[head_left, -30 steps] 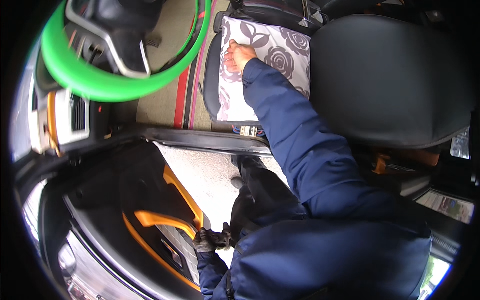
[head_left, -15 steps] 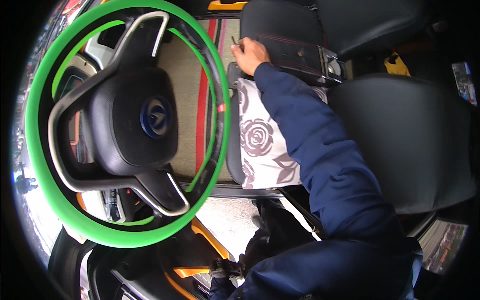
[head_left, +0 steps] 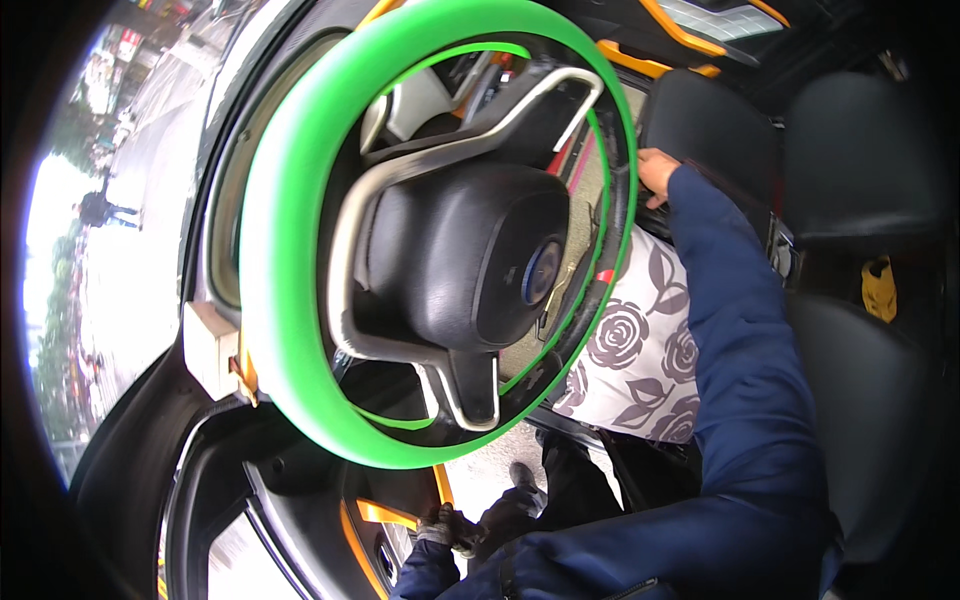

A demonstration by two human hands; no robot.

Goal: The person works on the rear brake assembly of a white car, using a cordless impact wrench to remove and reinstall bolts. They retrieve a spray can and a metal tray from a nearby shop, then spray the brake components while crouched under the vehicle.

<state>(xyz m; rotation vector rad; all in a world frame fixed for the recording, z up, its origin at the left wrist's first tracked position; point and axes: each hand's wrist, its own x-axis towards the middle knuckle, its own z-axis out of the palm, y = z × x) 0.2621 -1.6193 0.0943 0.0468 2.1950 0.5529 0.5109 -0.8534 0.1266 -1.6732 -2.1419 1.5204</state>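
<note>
My right hand (head_left: pixel 656 176) is bare, its fingers curled beside the front edge of the black passenger seat (head_left: pixel 705 135), partly behind the green rim of the steering wheel (head_left: pixel 290 270). What those fingers hold, if anything, is hidden. A dark blue sleeve runs back from it past a white seat cushion (head_left: pixel 640 350) with grey roses. Low in the view, my left hand (head_left: pixel 445 525) wears a grey and black glove. Its fingers are closed next to the orange door handle (head_left: pixel 385 514); whether they grip something cannot be made out.
The open door (head_left: pixel 290 490) lies at the lower left. Beyond the windshield, at left, are a bright street and a person (head_left: pixel 103 208). Black rear seats (head_left: pixel 860 155) and a yellow bag-like item (head_left: pixel 879 288) are at right. A pale box (head_left: pixel 208 350) stands left of the wheel.
The whole view has swung left, so wheel and seats appear farther right and the street has come into view. A thin dark stick-like thing at my right fingertips no longer shows.
</note>
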